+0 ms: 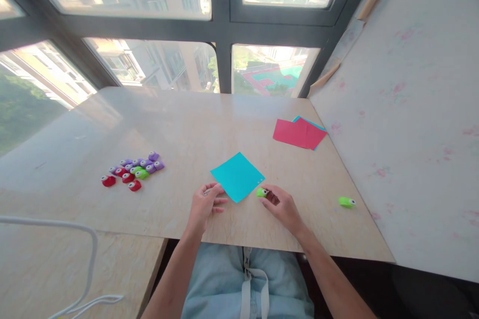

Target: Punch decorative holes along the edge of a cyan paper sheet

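A turquoise square of paper (238, 177) is turned cornerwise before me, with a few small punched holes near its right corner. My left hand (205, 205) pinches its lower left edge between thumb and forefinger, the other fingers loosely curled beneath. Close by the right corner, my right hand (282, 205) is closed on a small light-green craft punch (261, 192), its round white top showing. That punch is just beside the paper's lower right edge; whether they touch I cannot tell.
Several purple, red and green craft punches (138, 165) are grouped at the left. Another green punch (346, 202) lies at the right. Red and blue paper sheets (295, 133) overlap near the patterned wall (407, 109). A white cable (92, 254) loops at the lower left.
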Action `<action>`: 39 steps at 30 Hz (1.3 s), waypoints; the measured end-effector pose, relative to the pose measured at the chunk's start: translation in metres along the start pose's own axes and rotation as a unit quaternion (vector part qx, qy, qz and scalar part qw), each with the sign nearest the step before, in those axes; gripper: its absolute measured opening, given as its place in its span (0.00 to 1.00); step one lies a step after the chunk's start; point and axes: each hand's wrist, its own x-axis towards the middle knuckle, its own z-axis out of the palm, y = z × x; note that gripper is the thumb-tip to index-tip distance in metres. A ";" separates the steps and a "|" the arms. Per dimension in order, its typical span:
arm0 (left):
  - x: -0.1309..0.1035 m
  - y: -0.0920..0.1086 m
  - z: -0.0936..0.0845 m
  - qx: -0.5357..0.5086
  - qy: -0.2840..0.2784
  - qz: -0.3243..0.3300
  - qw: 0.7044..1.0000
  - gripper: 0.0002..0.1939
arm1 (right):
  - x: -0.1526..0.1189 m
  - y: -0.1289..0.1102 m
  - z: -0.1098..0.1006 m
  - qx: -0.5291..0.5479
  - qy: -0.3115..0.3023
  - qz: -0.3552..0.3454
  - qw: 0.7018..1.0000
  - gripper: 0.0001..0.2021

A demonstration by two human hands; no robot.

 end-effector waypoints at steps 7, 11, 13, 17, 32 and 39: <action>0.011 -0.003 0.014 0.004 0.011 0.039 0.999 0.34 | 0.000 0.001 0.002 0.019 0.013 0.012 1.000 0.14; 0.017 -0.005 0.024 0.018 0.022 0.063 0.998 0.40 | -0.001 0.000 0.003 0.004 0.014 0.006 1.000 0.14; 0.020 -0.004 0.030 0.025 0.024 0.081 0.996 0.40 | -0.001 0.000 0.003 0.001 0.017 0.001 1.000 0.14; 0.019 0.000 0.038 -0.014 0.034 0.115 0.993 0.39 | -0.002 0.000 0.002 0.010 0.026 0.002 1.000 0.16; -0.057 -0.043 0.023 -0.161 -0.017 -0.066 0.985 0.26 | 0.001 -0.002 -0.001 0.120 0.034 0.056 0.991 0.19; -0.065 -0.051 0.025 -0.122 0.004 -0.052 0.991 0.28 | 0.007 -0.007 -0.008 0.261 0.021 0.147 0.954 0.24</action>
